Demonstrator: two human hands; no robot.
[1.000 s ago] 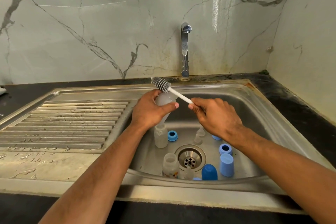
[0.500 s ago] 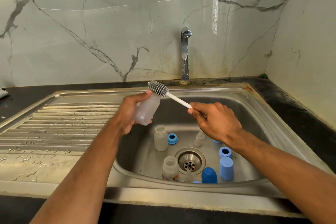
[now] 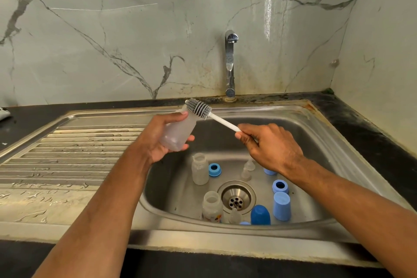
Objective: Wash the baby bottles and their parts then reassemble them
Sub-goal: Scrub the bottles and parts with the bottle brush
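Note:
My left hand (image 3: 155,140) grips a frosted clear baby bottle (image 3: 179,132), tilted with its mouth up and to the right, above the sink's left rim. My right hand (image 3: 270,145) pinches the white handle of a grey silicone bottle brush (image 3: 199,109); the bristle head sits at the bottle's mouth. On the sink floor stand two more clear bottles (image 3: 199,169) (image 3: 212,206), clear teats (image 3: 247,169), blue collar rings (image 3: 214,169) (image 3: 280,186), a light blue cap (image 3: 281,205) and a dark blue cap (image 3: 260,214).
The steel sink basin (image 3: 320,156) has a drain (image 3: 236,197) in the middle. A ribbed, wet draining board (image 3: 74,153) lies to the left. The tap (image 3: 230,63) stands shut off at the back against a marble wall. Black counter surrounds the sink.
My left hand turned the bottle from upright to tilted and shifted it left, toward the draining board. The brush head stayed near the bottle's mouth. My right hand barely moved.

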